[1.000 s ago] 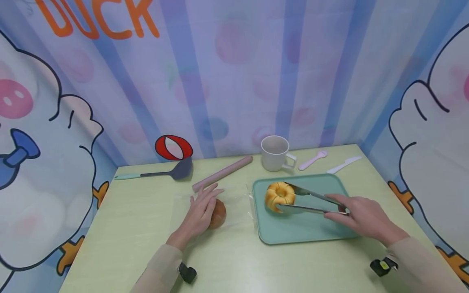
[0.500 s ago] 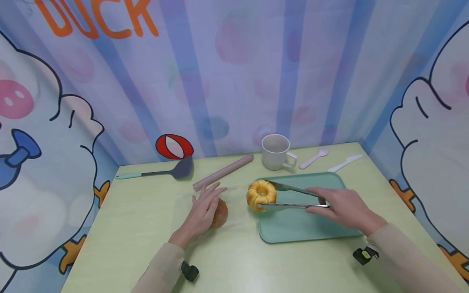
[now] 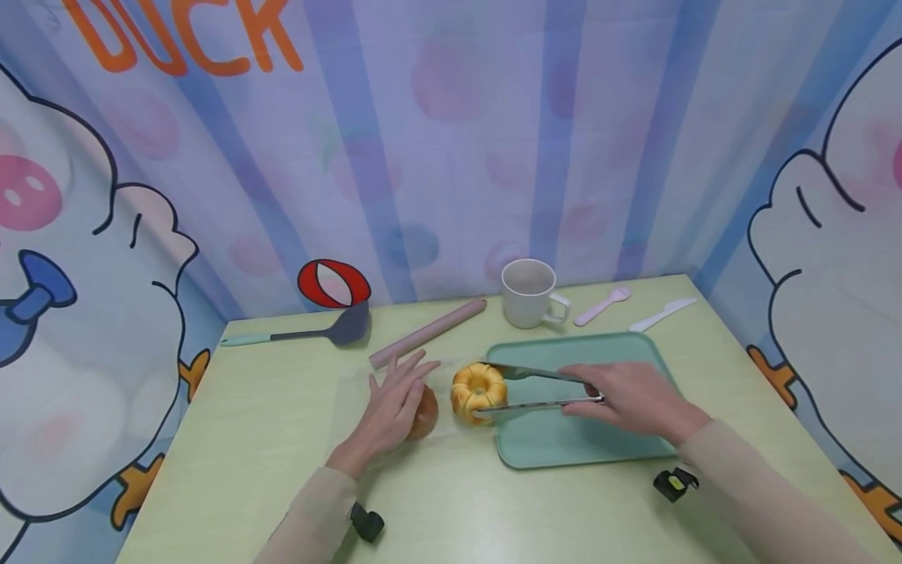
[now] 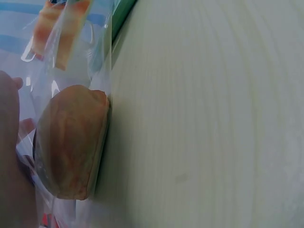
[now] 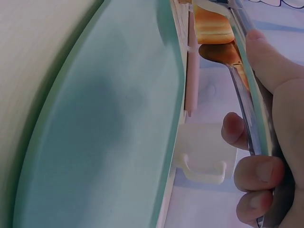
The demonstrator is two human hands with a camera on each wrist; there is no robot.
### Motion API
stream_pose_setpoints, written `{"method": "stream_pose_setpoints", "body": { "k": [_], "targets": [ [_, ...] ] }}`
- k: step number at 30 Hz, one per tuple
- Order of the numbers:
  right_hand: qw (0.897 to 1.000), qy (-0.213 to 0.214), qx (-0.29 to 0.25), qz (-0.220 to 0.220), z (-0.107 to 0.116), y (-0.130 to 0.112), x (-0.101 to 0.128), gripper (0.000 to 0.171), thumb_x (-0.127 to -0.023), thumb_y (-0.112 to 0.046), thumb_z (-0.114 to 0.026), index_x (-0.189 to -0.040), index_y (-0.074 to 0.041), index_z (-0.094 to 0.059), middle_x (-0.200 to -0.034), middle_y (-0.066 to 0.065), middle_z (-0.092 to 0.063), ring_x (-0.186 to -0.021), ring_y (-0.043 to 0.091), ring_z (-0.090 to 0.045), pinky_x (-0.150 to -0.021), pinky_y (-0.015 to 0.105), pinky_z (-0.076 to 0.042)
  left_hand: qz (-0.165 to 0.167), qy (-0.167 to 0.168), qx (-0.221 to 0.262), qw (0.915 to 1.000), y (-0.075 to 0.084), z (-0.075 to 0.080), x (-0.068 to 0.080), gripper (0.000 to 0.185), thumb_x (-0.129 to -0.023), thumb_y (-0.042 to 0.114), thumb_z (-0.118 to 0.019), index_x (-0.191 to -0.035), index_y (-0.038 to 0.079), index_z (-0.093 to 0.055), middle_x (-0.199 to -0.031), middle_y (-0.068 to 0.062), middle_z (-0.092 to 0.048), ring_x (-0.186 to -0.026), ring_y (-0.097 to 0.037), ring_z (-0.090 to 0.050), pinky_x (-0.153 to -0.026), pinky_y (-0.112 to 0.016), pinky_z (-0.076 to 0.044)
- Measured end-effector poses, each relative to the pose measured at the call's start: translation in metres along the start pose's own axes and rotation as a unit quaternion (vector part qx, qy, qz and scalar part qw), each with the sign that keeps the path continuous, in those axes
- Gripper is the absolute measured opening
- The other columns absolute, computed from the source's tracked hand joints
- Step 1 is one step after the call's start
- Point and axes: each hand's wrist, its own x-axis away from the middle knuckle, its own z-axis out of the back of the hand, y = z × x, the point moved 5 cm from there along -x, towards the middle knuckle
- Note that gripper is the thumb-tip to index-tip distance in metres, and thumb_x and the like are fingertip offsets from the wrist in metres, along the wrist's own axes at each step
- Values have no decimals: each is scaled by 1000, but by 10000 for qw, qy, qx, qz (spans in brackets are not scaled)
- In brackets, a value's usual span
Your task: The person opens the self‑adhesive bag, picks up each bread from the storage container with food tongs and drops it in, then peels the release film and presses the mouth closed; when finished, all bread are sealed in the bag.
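A: What did the right hand (image 3: 634, 395) hold?

B: Metal tongs (image 3: 539, 389). Its grip was closed round their arms, with thumb and fingers curled on them in the right wrist view. The tong tips clasped a yellow ring cake (image 3: 478, 392).

A: Where was the cake?

B: Just off the left edge of the green tray (image 3: 599, 446), over a clear bag (image 3: 352, 399) lying on the worktop (image 3: 247, 439). Whether it touched the bag could not be told.

A: And the left hand (image 3: 390, 409)?

B: Its grip was wide, fingers straight, resting flat on the bag and touching a brown bun (image 3: 425, 413). The left wrist view showed the bun (image 4: 71, 140) inside the clear film (image 4: 76, 57), beside the palm.

A: How near were bun and cake?

B: Just beside each other, the cake to the right; contact could not be judged.

A: What lay at the back of the worktop?

B: From left to right: a grey spatula (image 3: 310, 334), a pink rolling pin (image 3: 427, 333), a white mug (image 3: 530, 294), a pink spoon (image 3: 601, 306) and a white knife (image 3: 662, 314).
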Motion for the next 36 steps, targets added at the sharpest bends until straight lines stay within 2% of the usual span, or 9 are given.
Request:
{"method": "stream_pose_setpoints", "body": {
  "k": [5,11,18,26,36],
  "targets": [
    [9998,-172,28,-45,-6,-2,-9,53,-97,-58,-69,-133,-19,-71,-70,-22,-46,-57,-5,-37,-51,21,-32,-121,-49,-232,9996,3,-1,-1,43,-116,28,-34,-152,25,-56,-168,-11,-39,-159,-51,-11,-108,-90,1],
    [9998,-183,86,-47,-13,-7,-16,54,-96,-59,-69,-133,-19,-70,-68,-21,-46,-57,-4,-39,-49,22,-33,-201,27,-447,9988,4,-2,0,42,-116,30,-34,-150,26,-59,-168,-8,-39,-158,-54,-12,-108,-90,2],
    [9998,-156,101,-38,-20,-11,-19,56,-96,-63,-66,-133,-20,-70,-67,-21,-47,-56,-4,-40,-49,22,-34,-264,48,-397,9989,6,-2,1,42,-115,27,-36,-149,23,-60,-166,-13,-42,-158,-52,-13,-108,-90,-2],
    [9999,-111,96,-75,-29,-13,-22,55,-96,-63,-67,-132,-21,-70,-66,-21,-45,-56,-4,-40,-48,23,-33,-304,136,-493,9982,4,-1,1,41,-115,26,-36,-148,25,-61,-165,-12,-43,-158,-53,-15,-108,-90,-5],
    [9994,-294,18,-205,-35,-17,-24,59,-96,-62,-68,-136,-18,-69,-66,-20,-47,-56,-3,-43,-48,24,-35,-261,143,-423,9987,1,-1,1,43,-115,27,-35,-148,20,-61,-165,-13,-43,-158,-52,-15,-108,-90,-5]
  ]
}}
